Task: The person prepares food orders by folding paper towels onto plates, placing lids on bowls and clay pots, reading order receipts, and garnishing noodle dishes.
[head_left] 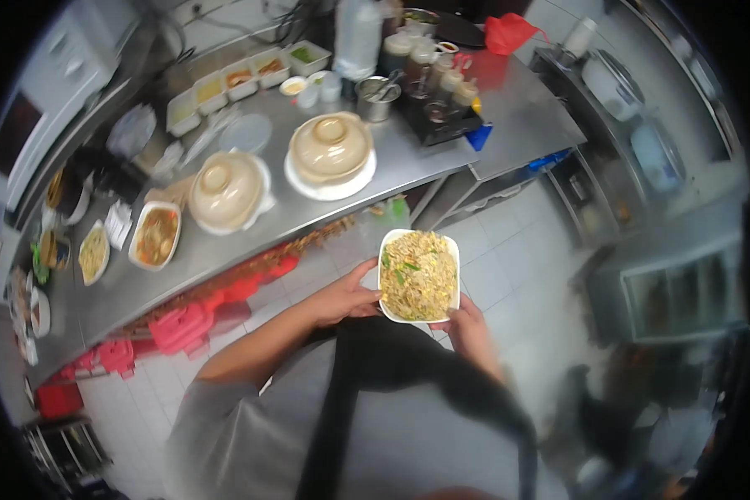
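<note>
Between my two hands I carry a white square bowl of fried rice (419, 275), with bits of egg and green vegetable in it. My left hand (354, 293) grips the bowl's left side, thumb near the rim and fingers underneath. On the lower right corner, my right hand (467, 327) is closed around the edge. The bowl is held level in front of my apron (392, 358), over the tiled floor. Past the bowl, on the steel counter, stand a lidded beige clay pot (332, 148) and a second lidded clay pot (227, 193), each on a white plate.
The steel counter (125, 287) runs along the left, bearing a dish of stew (156, 236), a plate of noodles (93, 252) and several ingredient tubs (211, 93). Sauce bottles (422, 62) crowd its right end. Red crates (179, 329) sit beneath. A glass-fronted cabinet (675, 287) stands right.
</note>
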`<action>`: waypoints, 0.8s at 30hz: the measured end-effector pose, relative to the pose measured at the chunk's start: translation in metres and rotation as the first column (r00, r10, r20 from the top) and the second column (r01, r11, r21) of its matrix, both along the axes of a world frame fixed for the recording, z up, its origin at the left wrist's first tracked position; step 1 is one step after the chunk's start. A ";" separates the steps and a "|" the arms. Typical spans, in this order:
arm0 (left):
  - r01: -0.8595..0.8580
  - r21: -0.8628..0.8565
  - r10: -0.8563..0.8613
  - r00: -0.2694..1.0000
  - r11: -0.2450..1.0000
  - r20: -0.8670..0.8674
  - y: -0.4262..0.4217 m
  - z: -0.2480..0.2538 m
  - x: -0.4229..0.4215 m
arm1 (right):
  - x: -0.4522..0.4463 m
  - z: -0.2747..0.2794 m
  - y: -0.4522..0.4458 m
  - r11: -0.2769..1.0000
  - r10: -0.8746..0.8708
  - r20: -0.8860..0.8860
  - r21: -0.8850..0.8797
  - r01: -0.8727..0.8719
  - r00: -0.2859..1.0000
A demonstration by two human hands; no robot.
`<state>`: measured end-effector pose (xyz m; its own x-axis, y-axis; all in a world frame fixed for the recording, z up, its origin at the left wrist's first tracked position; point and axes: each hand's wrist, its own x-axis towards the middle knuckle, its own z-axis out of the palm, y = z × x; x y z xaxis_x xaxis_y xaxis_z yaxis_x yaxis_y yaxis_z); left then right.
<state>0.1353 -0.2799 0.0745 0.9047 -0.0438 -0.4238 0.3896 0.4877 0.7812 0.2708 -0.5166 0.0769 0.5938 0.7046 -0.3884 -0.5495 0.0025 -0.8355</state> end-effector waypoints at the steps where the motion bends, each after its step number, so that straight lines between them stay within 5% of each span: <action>1: 0.016 0.012 -0.016 0.999 1.000 -0.034 0.007 0.009 0.007 | 0.012 -0.001 -0.009 0.999 -0.041 -0.006 -0.016 0.041 0.999; 3: -0.211 0.051 0.212 0.977 0.976 -0.012 0.042 -0.010 0.015 | 0.043 -0.005 -0.015 0.989 -0.142 0.023 -0.047 0.143 0.990; 5: -0.620 0.280 0.637 0.770 0.733 0.040 0.075 -0.038 0.022 | 0.087 -0.011 -0.020 0.977 -0.200 0.070 -0.055 0.204 0.977; 7: -0.795 0.315 0.808 0.576 0.518 0.126 0.111 -0.062 0.030 | 0.129 -0.012 -0.025 0.954 -0.284 0.095 -0.072 0.291 0.954; 13: -0.867 0.178 0.883 0.470 0.465 -0.018 0.114 -0.036 0.106 | 0.285 -0.016 0.001 0.900 -0.435 0.109 0.015 0.436 0.894; 20: -0.848 0.447 0.957 0.279 0.284 -0.078 0.108 -0.046 0.135 | 0.460 -0.064 0.068 0.860 -0.501 0.208 0.015 0.509 0.840; 24: -0.903 0.414 0.994 0.109 0.112 -0.031 0.080 -0.052 0.158 | 0.564 -0.100 0.113 0.869 -0.490 0.099 -0.016 0.494 0.866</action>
